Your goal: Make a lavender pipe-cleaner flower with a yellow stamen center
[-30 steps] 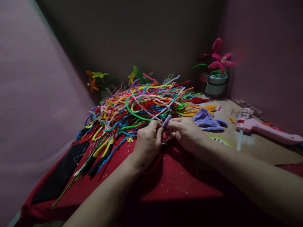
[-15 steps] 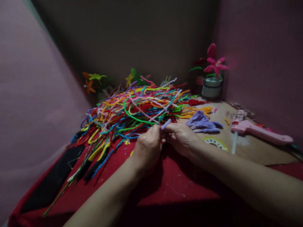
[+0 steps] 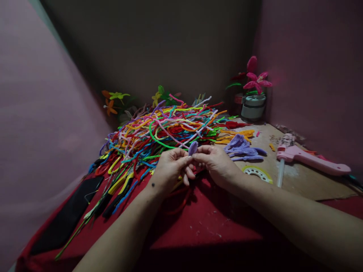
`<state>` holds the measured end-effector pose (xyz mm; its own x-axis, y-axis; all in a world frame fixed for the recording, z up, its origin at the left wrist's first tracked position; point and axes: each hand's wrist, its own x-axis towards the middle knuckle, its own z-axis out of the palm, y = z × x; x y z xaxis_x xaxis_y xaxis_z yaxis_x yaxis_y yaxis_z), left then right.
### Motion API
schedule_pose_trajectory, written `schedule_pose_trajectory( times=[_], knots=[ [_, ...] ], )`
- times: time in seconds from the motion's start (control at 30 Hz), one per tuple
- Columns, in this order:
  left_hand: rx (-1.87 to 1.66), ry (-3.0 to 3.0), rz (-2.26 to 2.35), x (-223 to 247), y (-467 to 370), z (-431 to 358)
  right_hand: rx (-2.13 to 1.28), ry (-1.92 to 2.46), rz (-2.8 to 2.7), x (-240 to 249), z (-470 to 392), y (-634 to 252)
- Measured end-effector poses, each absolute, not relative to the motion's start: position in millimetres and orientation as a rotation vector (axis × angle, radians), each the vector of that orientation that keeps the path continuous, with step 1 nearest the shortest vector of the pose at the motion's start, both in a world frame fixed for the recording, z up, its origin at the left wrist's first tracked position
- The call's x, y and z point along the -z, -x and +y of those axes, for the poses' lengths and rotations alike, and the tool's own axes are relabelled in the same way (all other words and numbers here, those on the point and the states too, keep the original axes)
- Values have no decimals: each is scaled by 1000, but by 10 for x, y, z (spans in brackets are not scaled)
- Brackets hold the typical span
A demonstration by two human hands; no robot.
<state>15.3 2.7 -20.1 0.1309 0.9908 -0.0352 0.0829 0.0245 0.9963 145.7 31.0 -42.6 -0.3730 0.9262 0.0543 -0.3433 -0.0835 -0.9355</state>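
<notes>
A small purple pipe cleaner petal (image 3: 193,148) stands upright between my two hands, in front of the pile. My left hand (image 3: 172,164) pinches its lower end with thumb and forefinger, the other fingers curled below. From the other side my right hand (image 3: 217,162) grips the same petal near its base, fingertips almost touching those of the left. The fingers cover the petal's bottom end. Just beyond my hands lies a big tangled heap of coloured pipe cleaners (image 3: 170,128). A bunch of purple pipe cleaner pieces (image 3: 241,147) rests right of my right hand.
A pink glue gun (image 3: 312,156) and a tape roll (image 3: 258,173) lie on the cardboard (image 3: 300,185) at right. Yellow-black pliers (image 3: 120,190) and a black phone-like slab (image 3: 68,215) are at left. Pipe cleaner flowers in a grey pot (image 3: 253,107) stand behind, on the red cloth's far side.
The purple piece has turned from slanting right to upright, its rounded petal shape now showing. My left hand has rolled from a closed fist to a fingertip pinch.
</notes>
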Motion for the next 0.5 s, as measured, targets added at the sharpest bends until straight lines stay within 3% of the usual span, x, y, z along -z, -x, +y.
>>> schedule_pose_trajectory(
  times=[0.5],
  knots=[
    [-899,-1186,1098,230,-72,58,-1529,697,-1184,394,393,-1527]
  ],
)
